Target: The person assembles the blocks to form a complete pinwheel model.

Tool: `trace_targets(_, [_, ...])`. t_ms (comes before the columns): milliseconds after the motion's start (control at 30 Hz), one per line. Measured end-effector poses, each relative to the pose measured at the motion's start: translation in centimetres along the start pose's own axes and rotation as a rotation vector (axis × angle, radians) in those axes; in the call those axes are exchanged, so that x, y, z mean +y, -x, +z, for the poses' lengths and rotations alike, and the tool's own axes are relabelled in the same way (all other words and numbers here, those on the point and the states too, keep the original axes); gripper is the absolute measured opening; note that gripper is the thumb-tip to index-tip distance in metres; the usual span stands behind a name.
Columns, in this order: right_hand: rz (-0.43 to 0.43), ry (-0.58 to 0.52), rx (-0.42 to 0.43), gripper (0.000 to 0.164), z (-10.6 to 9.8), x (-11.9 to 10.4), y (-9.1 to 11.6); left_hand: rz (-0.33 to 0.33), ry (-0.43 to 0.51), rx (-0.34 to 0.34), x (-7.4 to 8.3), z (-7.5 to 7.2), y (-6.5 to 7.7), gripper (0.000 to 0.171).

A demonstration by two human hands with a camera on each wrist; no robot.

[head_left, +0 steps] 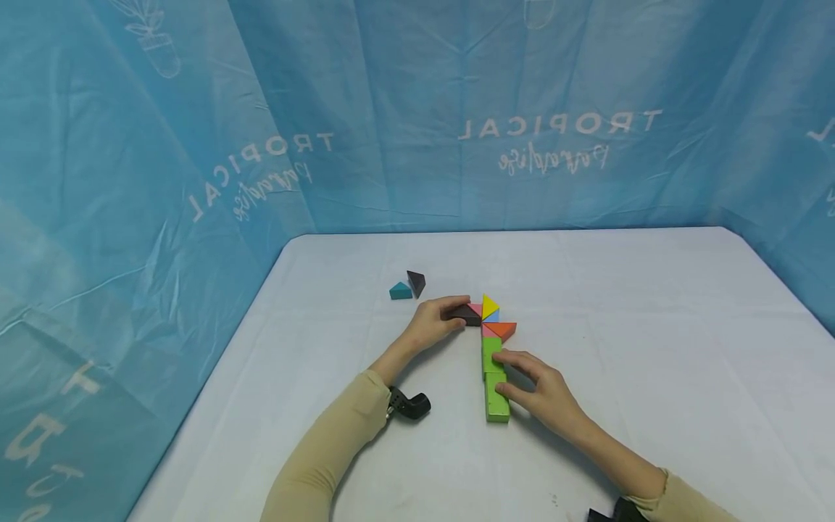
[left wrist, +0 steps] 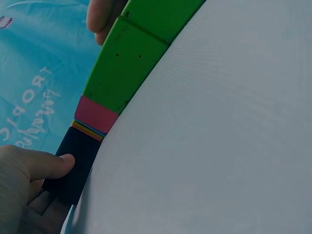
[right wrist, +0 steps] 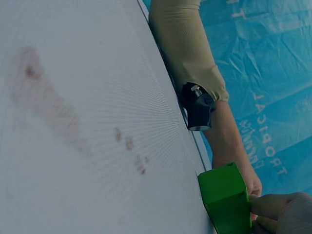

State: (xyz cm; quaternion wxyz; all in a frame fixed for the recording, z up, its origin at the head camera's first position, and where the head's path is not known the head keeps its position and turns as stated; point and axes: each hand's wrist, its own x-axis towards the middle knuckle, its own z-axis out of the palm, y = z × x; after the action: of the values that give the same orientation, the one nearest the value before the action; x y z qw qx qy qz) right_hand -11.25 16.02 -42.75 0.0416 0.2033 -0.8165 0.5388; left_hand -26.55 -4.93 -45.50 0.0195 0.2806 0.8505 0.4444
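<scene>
Left hand (head_left: 435, 322) pinches black block (head_left: 470, 316); 2 green blocks (head_left: 493, 378) touch right hand (head_left: 546, 393).

Before me, creased blue sheeting (head_left: 404, 87) hangs behind a pale white bench (head_left: 587, 290) with rounded far corners, and along both its sides. On the sheeting I read mirrored pale lettering (head_left: 559, 125), "TROPICAL Paradise", and see a potted-plant print (head_left: 161, 52). Brownish smudges (right wrist: 31, 70) mark the bench.

green blocks (head_left: 497, 407): smooth, pitted | table cover (head_left: 626, 290): matt cloth | backdrop (head_left: 404, 188): creased, sheeny
</scene>
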Motion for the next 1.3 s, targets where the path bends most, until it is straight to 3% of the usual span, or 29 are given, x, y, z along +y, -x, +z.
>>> trace_targets(333, [0.001,-0.009,-0.009,0.043,-0.1,0.1,0.0,0.022,0.020,-0.007,0.0,0.0,-0.2,0.044])
trace_targets(500, [0.013,-0.010,-0.008,0.043,0.0,-0.1,0.0,0.012,0.131,0.005,0.1,-1.1,-0.1,0.045])
trace_targets(700, [0.005,0.000,-0.001,0.043,0.0,-0.1,0.0,0.014,0.243,0.144,0.0,-3.9,0.0,0.043])
trace_targets(800, [-0.005,0.004,0.002,0.043,0.0,0.0,0.1,0.013,0.252,0.228,-0.3,-5.4,0.3,0.041])
trace_targets(1067, [-0.013,0.000,-0.003,0.043,0.0,0.1,0.2,-0.008,0.242,0.352,1.5,-8.7,2.2,0.039])
trace_targets(1167, [-0.013,0.003,-0.003,0.043,0.0,0.1,0.1,-0.027,0.253,0.386,0.5,-9.0,2.5,0.039])
trace_targets(1300, [-0.010,0.001,-0.006,0.043,0.0,0.1,0.1,-0.102,0.277,0.387,-2.7,-8.6,2.4,0.043])
